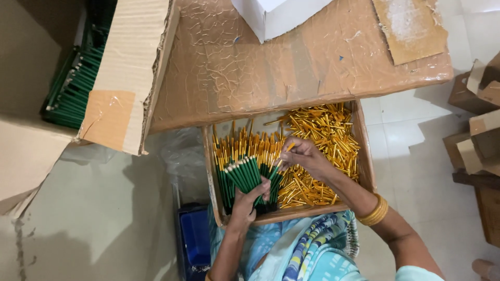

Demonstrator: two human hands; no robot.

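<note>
Head view: your left hand (249, 200) has its fingers wrapped round a bundle of green pens (244, 174) over the cardboard tray (364, 151) on your lap. Your right hand (302, 155) pinches a gold cap (289, 148) onto one pen, right above the loose gold caps (323, 135).

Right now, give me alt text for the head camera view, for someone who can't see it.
Seen from above, a person's left hand grips a bundle of green pen barrels with gold tips while the right hand pinches a small gold metal part at one barrel's end. Both hands work over a shallow brown cardboard tray filled with loose gold parts.
</note>
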